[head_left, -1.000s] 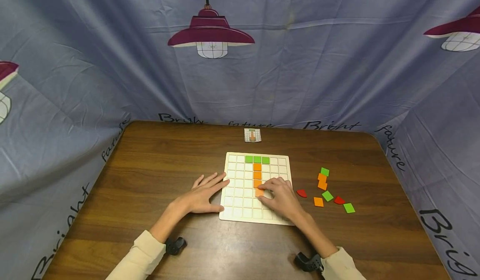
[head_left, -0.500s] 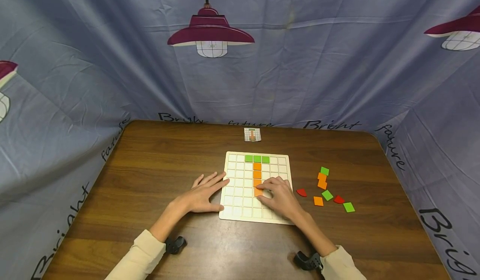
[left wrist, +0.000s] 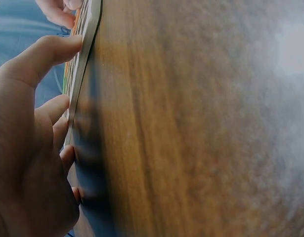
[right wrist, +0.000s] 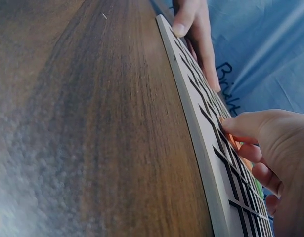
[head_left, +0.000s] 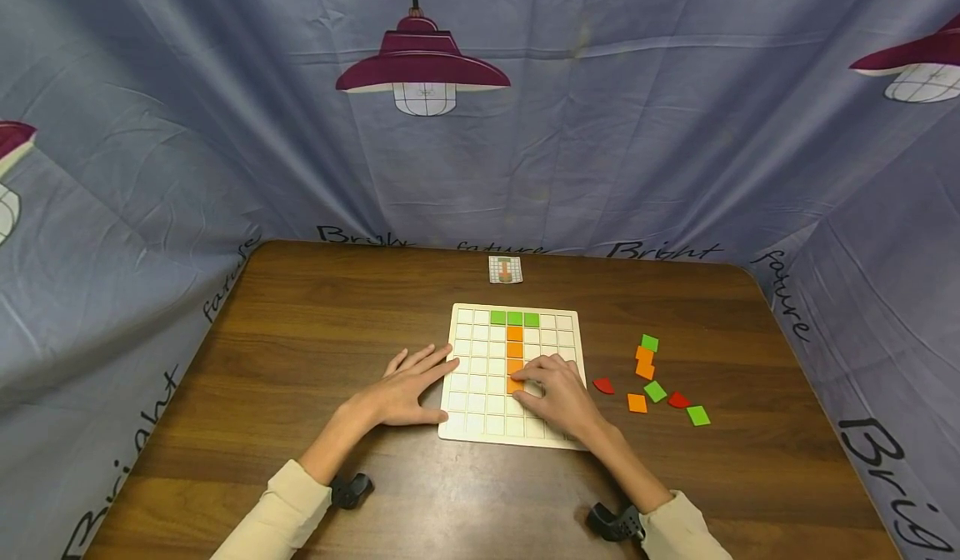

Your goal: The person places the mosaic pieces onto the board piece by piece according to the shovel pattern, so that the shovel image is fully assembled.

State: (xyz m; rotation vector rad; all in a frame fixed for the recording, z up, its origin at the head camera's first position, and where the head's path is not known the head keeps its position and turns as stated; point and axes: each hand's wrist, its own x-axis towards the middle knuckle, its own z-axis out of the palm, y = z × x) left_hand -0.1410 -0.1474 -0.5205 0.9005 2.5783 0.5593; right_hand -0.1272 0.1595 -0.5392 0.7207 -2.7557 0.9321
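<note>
A pale gridded board (head_left: 468, 428) lies on the table. Three green square tiles (head_left: 514, 317) form a row along its far side, and orange square tiles (head_left: 514, 349) run down from the middle one. My left hand (head_left: 405, 395) rests with spread, straight fingers at the board's left edge, its thumb touching the rim in the left wrist view. Over the right half of the grid, my right hand (head_left: 561, 395) pinches the lowest orange tile (head_left: 513, 387) between thumb and fingers, at the column's near end. My right hand (right wrist: 285, 153) partly hides the tiles in the right wrist view.
Right of the board lie loose pieces: green squares (head_left: 698, 416), orange squares (head_left: 637, 403) and two red quarter-round pieces (head_left: 603, 386). A small pattern card (head_left: 506, 270) lies beyond the board on the wooden table (head_left: 337, 293). A printed curtain (head_left: 600, 168) surrounds the table.
The lowest orange tile has shifted slightly left, coming into line with the column above it. Both hands stay in nearly the same place.
</note>
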